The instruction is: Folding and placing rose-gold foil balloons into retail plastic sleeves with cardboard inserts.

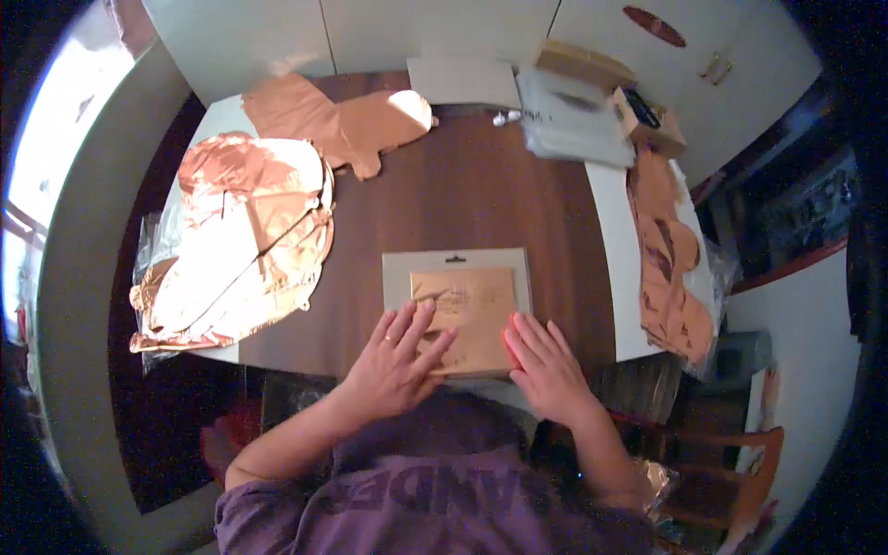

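Brown tabletop [472, 194], packet [481, 328] — left hand [390, 365] overlapping, right hand [549, 370] alongside

Here the packet [488, 326], its print [453, 299] blurred, is partly covered by the left hand [384, 372], the shirt [430, 513] cut off below!

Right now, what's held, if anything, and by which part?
The left hand holds nothing; whether the right hand grips the red object at its edge cannot be told.

A brown table [481, 185] with white side sections. At its far right corner, an open cardboard box [668, 137] holds a black object [640, 106] – too blurred to identify. Behind, pale panels [416, 30], one bearing a reddish oval [654, 26]. Lower right – a wooden chair [766, 472].
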A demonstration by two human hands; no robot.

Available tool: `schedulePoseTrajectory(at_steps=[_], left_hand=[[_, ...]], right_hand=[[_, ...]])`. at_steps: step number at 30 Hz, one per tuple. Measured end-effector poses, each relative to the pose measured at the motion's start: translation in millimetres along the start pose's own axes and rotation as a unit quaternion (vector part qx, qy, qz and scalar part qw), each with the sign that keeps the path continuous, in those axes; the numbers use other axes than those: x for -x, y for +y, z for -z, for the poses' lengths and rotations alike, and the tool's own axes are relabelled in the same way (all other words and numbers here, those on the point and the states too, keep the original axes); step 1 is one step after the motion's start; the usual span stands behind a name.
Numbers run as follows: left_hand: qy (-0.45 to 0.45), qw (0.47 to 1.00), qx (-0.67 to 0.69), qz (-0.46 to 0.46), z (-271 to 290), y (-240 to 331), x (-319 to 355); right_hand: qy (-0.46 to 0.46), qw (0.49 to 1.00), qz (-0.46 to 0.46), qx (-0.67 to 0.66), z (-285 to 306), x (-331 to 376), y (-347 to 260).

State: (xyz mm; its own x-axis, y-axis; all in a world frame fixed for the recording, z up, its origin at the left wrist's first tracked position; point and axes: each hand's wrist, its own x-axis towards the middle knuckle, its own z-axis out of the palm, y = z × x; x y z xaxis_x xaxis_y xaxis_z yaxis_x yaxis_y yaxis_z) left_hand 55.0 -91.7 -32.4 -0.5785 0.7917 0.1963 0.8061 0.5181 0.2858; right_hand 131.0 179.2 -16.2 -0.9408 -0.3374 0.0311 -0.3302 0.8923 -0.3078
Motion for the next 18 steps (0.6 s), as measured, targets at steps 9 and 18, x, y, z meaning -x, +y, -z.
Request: schedulePoseTrajectory(at_steps=[9, 18], left_hand=[[-0.026, 0.997, 0.070, -0.036, 11.8, 15.7, -17.7], [-0.022, 0.992, 0.095, -0.076, -13.8, 2.3, -17.8]], right_hand=[[0.018, 0.983, 0.016, -0.180, 69.4, -143.7, 48.7], [0.109, 0.980, -0.039, 0.164, 29.8, -366.0, 138.1]])
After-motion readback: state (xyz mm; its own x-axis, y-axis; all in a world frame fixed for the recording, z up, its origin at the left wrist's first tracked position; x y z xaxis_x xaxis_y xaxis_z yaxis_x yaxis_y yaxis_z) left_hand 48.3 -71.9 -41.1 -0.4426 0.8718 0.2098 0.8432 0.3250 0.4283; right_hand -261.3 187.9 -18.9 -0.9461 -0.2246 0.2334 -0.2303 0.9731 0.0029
